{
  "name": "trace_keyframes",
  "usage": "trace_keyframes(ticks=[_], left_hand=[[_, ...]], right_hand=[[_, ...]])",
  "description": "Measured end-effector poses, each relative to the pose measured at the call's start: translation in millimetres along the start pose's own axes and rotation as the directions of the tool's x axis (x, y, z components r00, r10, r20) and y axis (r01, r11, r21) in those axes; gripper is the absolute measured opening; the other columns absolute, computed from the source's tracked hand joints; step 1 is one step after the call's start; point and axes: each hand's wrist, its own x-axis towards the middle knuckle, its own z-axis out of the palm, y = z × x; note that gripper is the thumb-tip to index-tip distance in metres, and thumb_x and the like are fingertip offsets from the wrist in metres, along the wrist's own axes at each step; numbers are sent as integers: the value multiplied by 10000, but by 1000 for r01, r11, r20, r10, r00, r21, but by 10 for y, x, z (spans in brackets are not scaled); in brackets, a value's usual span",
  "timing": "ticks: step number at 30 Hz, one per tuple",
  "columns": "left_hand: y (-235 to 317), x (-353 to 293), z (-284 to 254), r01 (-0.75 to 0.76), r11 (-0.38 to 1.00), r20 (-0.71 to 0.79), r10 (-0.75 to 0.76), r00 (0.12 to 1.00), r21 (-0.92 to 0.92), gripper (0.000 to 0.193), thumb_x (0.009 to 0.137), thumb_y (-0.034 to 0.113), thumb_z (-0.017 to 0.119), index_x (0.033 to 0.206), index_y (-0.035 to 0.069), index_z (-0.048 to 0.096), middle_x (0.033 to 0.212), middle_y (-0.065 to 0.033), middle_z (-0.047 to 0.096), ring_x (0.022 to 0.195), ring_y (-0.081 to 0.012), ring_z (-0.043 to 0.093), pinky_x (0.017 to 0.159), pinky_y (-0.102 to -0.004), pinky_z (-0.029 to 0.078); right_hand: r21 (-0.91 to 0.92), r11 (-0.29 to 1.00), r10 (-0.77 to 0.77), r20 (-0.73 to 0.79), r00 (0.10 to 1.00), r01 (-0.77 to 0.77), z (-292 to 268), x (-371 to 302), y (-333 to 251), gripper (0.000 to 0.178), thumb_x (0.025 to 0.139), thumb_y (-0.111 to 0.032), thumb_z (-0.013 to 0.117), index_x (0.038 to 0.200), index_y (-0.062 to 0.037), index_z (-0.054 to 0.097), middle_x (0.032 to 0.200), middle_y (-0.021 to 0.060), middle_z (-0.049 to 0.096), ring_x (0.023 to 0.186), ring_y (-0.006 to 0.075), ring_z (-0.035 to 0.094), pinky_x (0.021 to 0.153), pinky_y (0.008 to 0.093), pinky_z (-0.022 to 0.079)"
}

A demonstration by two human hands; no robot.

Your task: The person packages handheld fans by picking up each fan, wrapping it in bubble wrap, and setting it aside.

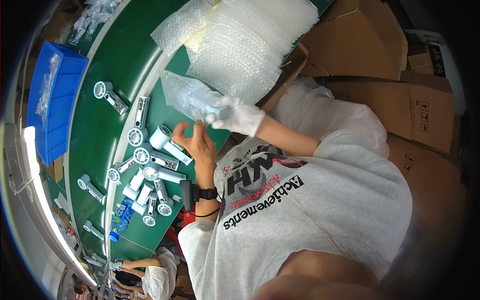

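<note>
Fingers of the gloved right hand (235, 116) close on a pale-blue item (210, 107) (blurred) that shows within a clear bubble bag (173, 91). From the left: a blue crate (67, 95), scattered handheld fans (161, 137) on green surfacing, the bare left hand (201, 147), fingers curved and apart near the bag, contact unclear, then stacked bubble wrap (245, 55).

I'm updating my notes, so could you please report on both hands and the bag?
Right hand: gloved, holding bubble-wrap bag; something pale blue shows through. Left hand: bare, fingers parted, contact with bag unclear. Handheld fans nearby; none covers the bag.
</note>
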Motion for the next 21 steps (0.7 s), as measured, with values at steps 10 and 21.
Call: trace_keyframes(ticks=[10,21], left_hand=[[-919,2244,-151,-308,880,-96,364,926,362,164,695,-3,557,835,67,605,1039,-173,472,962,-320,439,847,-385,337],[-1961,2083,230,415,875,-475,-263,839,248,539,674,414,665,1097,104,541,1228,-212,388,1168,-393,298,947,-472,268]], right_hand=[[-877,286,-21,397,917,386,1042,1440,-768,348,793,-174,590,1107,-39,523,1132,135,536,1011,181,539,760,266,467],[-274,-923,-375,478,794,-271,593,1672,-1333,156,628,-112,587,779,-85,616,862,100,600,858,270,569,840,396,391]])
